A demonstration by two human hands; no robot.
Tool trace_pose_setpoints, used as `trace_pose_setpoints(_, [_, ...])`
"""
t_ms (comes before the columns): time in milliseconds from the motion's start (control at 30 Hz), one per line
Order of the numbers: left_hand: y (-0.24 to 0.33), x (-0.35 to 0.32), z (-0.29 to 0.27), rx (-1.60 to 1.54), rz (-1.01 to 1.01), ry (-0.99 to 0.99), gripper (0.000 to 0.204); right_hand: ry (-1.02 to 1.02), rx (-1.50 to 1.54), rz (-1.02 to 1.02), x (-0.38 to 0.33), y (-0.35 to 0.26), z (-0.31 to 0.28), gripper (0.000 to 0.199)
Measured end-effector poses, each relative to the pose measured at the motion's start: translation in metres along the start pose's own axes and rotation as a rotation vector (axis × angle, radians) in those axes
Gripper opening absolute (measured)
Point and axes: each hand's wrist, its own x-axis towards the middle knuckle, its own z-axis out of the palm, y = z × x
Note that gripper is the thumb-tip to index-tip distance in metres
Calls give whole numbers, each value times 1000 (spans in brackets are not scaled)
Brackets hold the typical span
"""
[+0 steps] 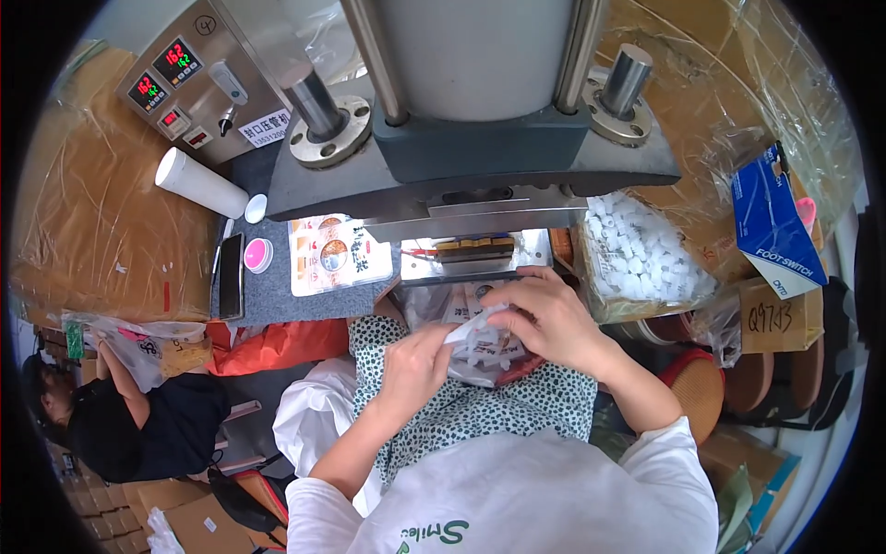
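Both hands, left hand (413,365) and right hand (546,319), pinch a light, limp, crinkly plastic pouch (480,343) by its upper edge, below the press (471,166).

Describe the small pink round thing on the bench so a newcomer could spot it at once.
Start at the big grey press at the top. On the grey bench to its left lies a dark phone. The pink lid sits just right of the phone; it is the only pink, round thing there, unlike the white tube above.
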Motion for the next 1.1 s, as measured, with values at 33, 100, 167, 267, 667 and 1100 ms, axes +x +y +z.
trace_pose_setpoints(33, [0, 0, 4, -1, 1, -1, 14, 11, 89, 154, 0, 0, 0, 22])
trace_pose_setpoints(100, [3, 10, 10, -122, -262, -171, 16, 19, 180, 303, 0, 2, 0, 24])
trace_pose_setpoints(167, [1, 29, 18, -288, -458, -190, 21, 199, 121, 366, -3, 5, -5, 29])
trace_pose_setpoints(267, [-29, 46, 36, -706, -699, -168, 28, 180, 77, 345, -8, 5, -19, 31])
trace_pose_setpoints(667, [-58, 63, -9, -72, -353, 239, 44, 178, -656, 480, -44, 62, -49, 20])
trace_pose_setpoints(1100, [-103, -9, -24, 457, -156, 258, 60, -101, -545, 482, -26, 59, -62, 24])
